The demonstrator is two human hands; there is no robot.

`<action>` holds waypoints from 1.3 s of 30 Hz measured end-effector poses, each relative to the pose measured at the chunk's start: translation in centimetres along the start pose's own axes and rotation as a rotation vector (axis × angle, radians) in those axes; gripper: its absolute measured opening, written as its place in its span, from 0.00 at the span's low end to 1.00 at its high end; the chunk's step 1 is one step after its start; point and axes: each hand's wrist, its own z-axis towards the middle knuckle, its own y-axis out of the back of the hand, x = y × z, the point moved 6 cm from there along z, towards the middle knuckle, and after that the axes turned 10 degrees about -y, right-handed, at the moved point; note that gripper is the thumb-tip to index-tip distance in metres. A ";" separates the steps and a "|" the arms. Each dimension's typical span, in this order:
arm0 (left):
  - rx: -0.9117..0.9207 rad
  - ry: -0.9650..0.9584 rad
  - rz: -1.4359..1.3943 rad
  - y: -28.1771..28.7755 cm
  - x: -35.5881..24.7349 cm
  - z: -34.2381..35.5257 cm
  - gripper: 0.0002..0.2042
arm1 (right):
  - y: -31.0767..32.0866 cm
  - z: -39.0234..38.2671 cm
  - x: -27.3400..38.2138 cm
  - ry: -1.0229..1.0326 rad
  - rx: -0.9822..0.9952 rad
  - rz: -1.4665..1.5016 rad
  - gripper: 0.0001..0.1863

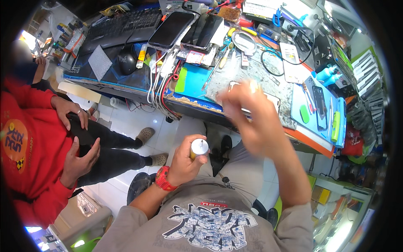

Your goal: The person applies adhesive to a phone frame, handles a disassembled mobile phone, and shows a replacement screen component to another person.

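Observation:
In my left hand, the fingers are wrapped round a small bottle with a white top, a thin dark tip and a bit of yellow on its side. It is held above my lap, in front of the bench. My right hand is raised over the front of the grey work mat and smeared by motion. Whether its fingers hold anything does not show. A white-edged phone part lies on the mat just behind that hand, partly hidden by it.
Two dark phones lie beside a keyboard and mouse. A toothbrush, tape roll and opened phone lie rightward. White cables hang over the edge. A person in red stands left, holding a dark object.

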 end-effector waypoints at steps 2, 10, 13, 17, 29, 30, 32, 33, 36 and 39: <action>0.010 0.000 0.006 0.0 -0.3 0.1 0.35 | 0.9 -4.4 0.5 -0.021 0.035 0.152 0.09; 0.216 -0.020 0.298 -1.5 -1.6 -0.5 0.32 | 0.1 -4.1 1.8 0.014 -0.162 -0.050 0.07; 0.210 -0.195 0.398 -1.8 -2.9 -0.4 0.31 | 1.1 -7.0 2.7 0.084 0.090 0.226 0.08; 0.237 -0.072 0.361 -2.3 -2.0 -1.0 0.29 | 3.8 -8.5 -1.0 -0.155 -0.268 -0.261 0.07; 0.324 -0.261 0.464 -4.3 -3.4 -0.1 0.30 | -3.3 -15.2 -3.9 -0.675 -0.127 0.840 0.08; 0.332 -0.269 0.476 -4.3 -3.4 -0.1 0.29 | -3.5 -15.3 -3.9 -0.682 -0.106 0.827 0.08; 0.348 -0.279 0.495 -4.3 -3.4 -0.2 0.30 | -3.6 -15.3 -4.0 -0.666 -0.094 0.795 0.09; 0.364 -0.289 0.514 -4.3 -3.5 -0.2 0.31 | -3.6 -15.3 -3.9 -0.649 -0.080 0.764 0.09; 0.361 -0.289 0.506 -4.3 -3.7 -0.1 0.31 | -3.5 -15.1 -3.6 -0.678 -0.010 0.732 0.10; 0.362 -0.297 0.505 -4.4 -3.8 -0.1 0.31 | -3.5 -15.2 -3.7 -0.644 -0.098 0.747 0.09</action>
